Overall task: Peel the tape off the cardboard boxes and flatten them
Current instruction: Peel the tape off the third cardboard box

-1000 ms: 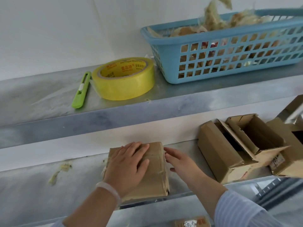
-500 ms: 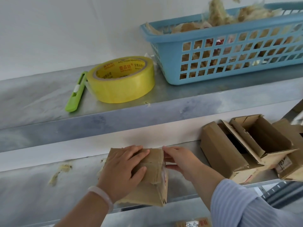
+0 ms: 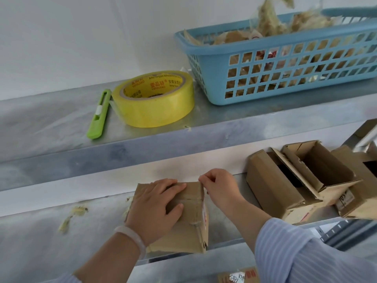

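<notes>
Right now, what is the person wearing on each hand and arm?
Both hands are bare, no gloves. The left hand has a pale, whitish bangle round the wrist, forearm uncovered below it, with a bit of light sleeve at the frame's bottom edge. The right hand comes out of a light blue, finely striped shirt sleeve.

Green utility knife [image 3: 99, 115] just beside yellow tape roll [image 3: 153, 99]; blue basket [image 3: 285, 64] alongside.
</notes>
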{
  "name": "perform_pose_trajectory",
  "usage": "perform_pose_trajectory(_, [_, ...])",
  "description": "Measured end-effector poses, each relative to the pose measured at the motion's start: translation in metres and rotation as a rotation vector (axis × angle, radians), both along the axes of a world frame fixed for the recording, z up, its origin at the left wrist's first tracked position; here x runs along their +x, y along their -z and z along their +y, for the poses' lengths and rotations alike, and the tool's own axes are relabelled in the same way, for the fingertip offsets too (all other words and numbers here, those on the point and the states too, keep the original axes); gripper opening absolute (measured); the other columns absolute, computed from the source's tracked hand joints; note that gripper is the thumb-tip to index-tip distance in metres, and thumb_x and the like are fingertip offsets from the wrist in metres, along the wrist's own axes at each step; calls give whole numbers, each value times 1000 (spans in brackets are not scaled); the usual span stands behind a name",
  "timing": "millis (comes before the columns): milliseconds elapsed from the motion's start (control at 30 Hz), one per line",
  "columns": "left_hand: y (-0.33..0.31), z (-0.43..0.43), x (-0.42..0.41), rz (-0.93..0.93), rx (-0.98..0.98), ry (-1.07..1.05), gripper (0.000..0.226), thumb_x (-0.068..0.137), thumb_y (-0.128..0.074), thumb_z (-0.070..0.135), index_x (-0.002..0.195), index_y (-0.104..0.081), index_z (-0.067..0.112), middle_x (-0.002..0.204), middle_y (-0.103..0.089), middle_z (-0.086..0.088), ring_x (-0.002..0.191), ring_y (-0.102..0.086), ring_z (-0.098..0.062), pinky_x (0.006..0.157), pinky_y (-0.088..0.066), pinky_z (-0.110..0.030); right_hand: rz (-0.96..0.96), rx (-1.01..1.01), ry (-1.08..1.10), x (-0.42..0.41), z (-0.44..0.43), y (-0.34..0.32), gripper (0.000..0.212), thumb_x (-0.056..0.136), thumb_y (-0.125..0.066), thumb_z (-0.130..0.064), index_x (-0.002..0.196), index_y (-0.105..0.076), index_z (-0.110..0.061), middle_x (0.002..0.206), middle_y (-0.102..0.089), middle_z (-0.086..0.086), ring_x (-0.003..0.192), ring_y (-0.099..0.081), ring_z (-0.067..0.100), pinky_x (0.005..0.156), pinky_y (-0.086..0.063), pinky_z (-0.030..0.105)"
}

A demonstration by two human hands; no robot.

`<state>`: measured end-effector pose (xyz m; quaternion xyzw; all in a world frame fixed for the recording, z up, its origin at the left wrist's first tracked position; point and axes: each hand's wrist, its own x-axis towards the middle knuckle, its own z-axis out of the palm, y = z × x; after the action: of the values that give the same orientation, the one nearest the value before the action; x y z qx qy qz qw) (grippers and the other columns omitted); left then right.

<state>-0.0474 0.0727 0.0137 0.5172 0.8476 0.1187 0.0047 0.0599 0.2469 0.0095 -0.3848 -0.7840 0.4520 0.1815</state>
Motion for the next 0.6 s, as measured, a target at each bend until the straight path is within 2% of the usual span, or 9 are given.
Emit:
perform_pose_trajectory(67, [0, 2, 0, -7, 6, -1, 61, 84, -20, 67, 138, -40, 47, 142, -39, 24, 131, -35, -5, 113, -31, -36, 98, 86, 29, 4, -8, 2, 28, 92, -62, -23, 64, -63, -22, 69, -59, -13, 71, -56, -6, 55, -38, 5])
perform_pose_trajectory(133, [1, 2, -1, -9, 8, -4, 60, 84, -22, 67, 138, -40, 47, 141, -38, 25, 132, -35, -5, 113, -31, -36, 158, 108, 58, 8, -13, 3, 20, 93, -61, -22, 73, -65, -22, 82, -58, -14, 80, -53, -4, 63, -36, 2])
perform_pose_trajectory(200, [2, 4, 0, -9, 9, -13, 61, 84, -21, 67, 138, -39, 47, 141, -38, 25, 132, -34, -5, 113, -30, -36, 203, 90, 87, 14, -16, 5, 14, 94, -59, -23, 82, -64, -22, 88, -58, -10, 84, -53, 0, 68, -36, 6])
perform_pose_trajectory(300, [2, 8, 1, 17, 6, -32, 61, 84, -20, 67, 138, -39, 46, 140, -39, 24, 131, -35, -6, 114, -30, -36, 306, -32, 135, 29, -18, 0, 15, 96, -57, -24, 82, -62, -27, 80, -66, -9, 78, -60, 3, 65, -44, 11])
perform_pose_trajectory(400, [1, 8, 3, 38, 5, -28, 61, 85, -19, 66, 138, -40, 46, 139, -41, 23, 130, -37, -7, 113, -30, -36, 344, -167, 124, 40, -18, -7, 13, 97, -57, -23, 85, -64, -23, 77, -70, -10, 72, -67, 5, 64, -53, 16])
perform_pose_trajectory(467, [0, 7, 4, 43, 7, -23, 61, 85, -20, 65, 138, -41, 45, 138, -42, 23, 129, -38, -7, 113, -31, -37, 378, -340, 163, 40, -16, -8, 11, 95, -60, -17, 87, -67, -16, 74, -72, -3, 69, -70, 11, 62, -57, 21])
perform_pose_trajectory(567, [-1, 7, 4, 40, 6, -14, 61, 85, -20, 65, 139, -41, 44, 140, -41, 22, 130, -38, -8, 113, -31, -37, 463, -811, 200, 32, -14, -10, 11, 94, -63, -9, 96, -69, -1, 75, -69, 9, 65, -66, 17, 67, -60, 30])
perform_pose_trajectory(600, [-2, 7, 5, 40, 3, -12, 62, 85, -19, 65, 139, -41, 44, 140, -41, 22, 130, -37, -8, 114, -31, -37, 460, -899, 184, 31, -15, -10, 13, 94, -62, -8, 100, -69, 2, 76, -67, 11, 65, -64, 16, 67, -60, 30])
